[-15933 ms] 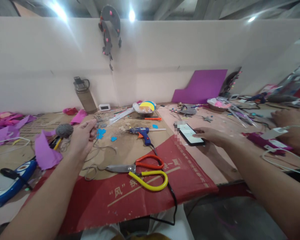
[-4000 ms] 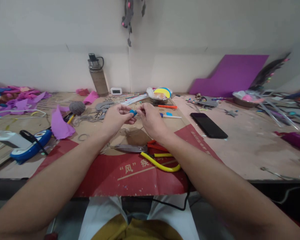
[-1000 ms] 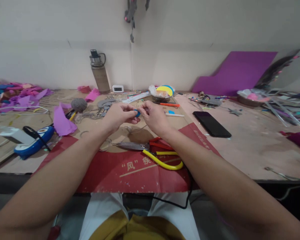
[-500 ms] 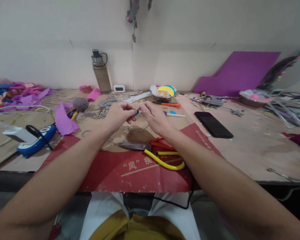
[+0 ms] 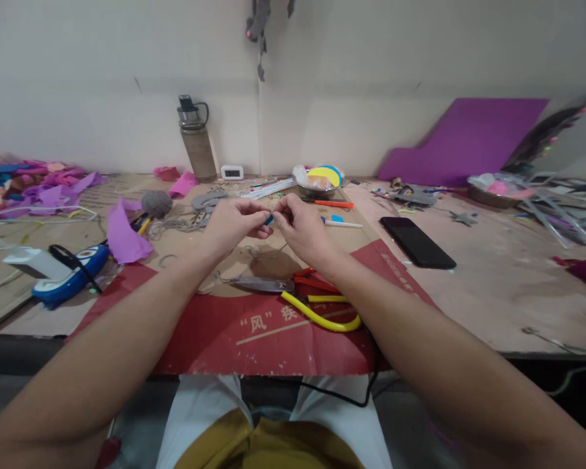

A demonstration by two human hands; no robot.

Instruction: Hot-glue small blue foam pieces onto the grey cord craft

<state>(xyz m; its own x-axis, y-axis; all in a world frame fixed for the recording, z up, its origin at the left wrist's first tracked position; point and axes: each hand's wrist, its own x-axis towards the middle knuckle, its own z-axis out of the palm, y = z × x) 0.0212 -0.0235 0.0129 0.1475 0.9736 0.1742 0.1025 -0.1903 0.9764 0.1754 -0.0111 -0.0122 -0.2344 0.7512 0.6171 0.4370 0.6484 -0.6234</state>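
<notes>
Between the thumb and finger of my left hand (image 5: 237, 225) a small blue piece (image 5: 268, 219) is pinched; its exact kind is too small to tell. My right hand (image 5: 300, 228) is closed too, its fingertips pressed together at the right end of that piece. Both hands are raised over the cardboard (image 5: 317, 241). Below them lie scissors with red handles (image 5: 264, 284) and a tool with yellow handles (image 5: 322, 319), partly covered by my right forearm. Loose grey thread (image 5: 209, 283) lies left of the blades.
A black phone (image 5: 417, 243) lies to the right. Grey yarn (image 5: 157, 204), purple felt (image 5: 127, 234) and a blue power strip (image 5: 95, 260) are on the left. A bottle (image 5: 198, 146), a small white clock (image 5: 232, 172) and a filled bowl (image 5: 317, 192) stand along the wall.
My right fingertips have come in and down onto the blue piece, more curled than before. My left hand has barely moved.
</notes>
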